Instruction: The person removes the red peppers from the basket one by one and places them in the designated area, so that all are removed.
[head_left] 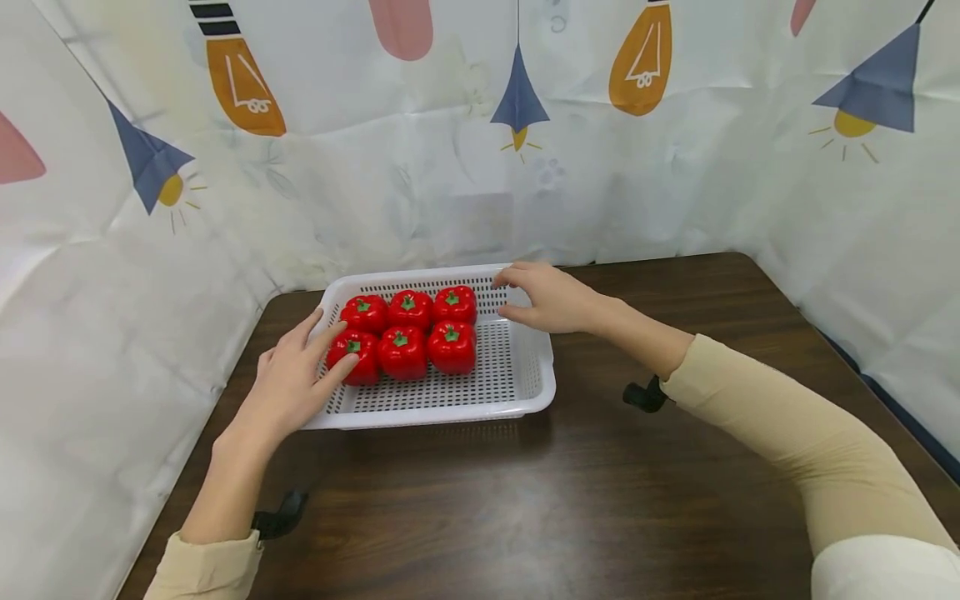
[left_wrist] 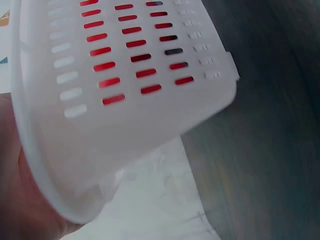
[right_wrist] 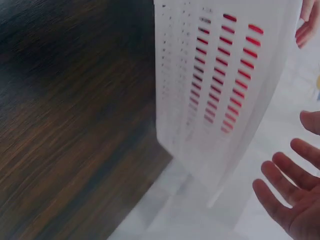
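Several glossy red bell peppers with green stems stand in two rows in a white perforated plastic basket, filling its left and middle parts. My left hand reaches over the basket's left rim with fingers spread. Its thumb and index finger overlap the front-left pepper; whether they touch it I cannot tell. Above the basket's right rear corner hovers my right hand, fingers apart and slightly bent, holding nothing. In the right wrist view that hand is off the basket wall.
The basket rests on a dark wood-grain table, toward its back edge. A white curtain printed with lamps and bulbs surrounds the table at the back and sides. Dark straps show at both wrists.
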